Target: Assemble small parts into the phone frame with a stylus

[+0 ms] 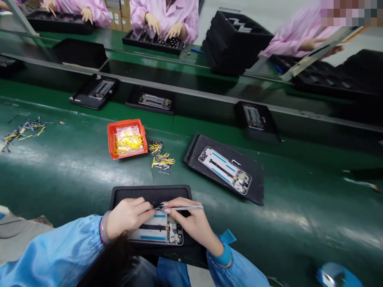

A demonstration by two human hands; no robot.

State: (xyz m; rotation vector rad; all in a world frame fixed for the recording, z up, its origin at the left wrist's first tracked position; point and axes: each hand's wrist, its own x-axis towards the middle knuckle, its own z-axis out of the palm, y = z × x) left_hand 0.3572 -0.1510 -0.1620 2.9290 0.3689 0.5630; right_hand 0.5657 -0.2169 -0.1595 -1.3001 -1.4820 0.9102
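On a black tray [125,193] in front of me lies an opened phone frame [154,238] with blue strips, a dark ribbon cable and a circuit board at its right end. My right hand [194,223] is closed around a pair of tweezers [190,207], whose tips point left at the frame's far edge. Beside those tips, my left hand [129,217] rests over the frame's left part with fingers bent and together. Whatever sits between its fingertips is too small to make out. Dark hair covers part of the tray's near side.
A red bin [112,141] holds bagged yellow pieces. Small yellow-and-black strips [163,160] lie beside it, with another pile [25,129] at far left. A second phone frame [224,169] rests on a black tray to the right. Co-workers in pink sit beyond the rail [179,88].
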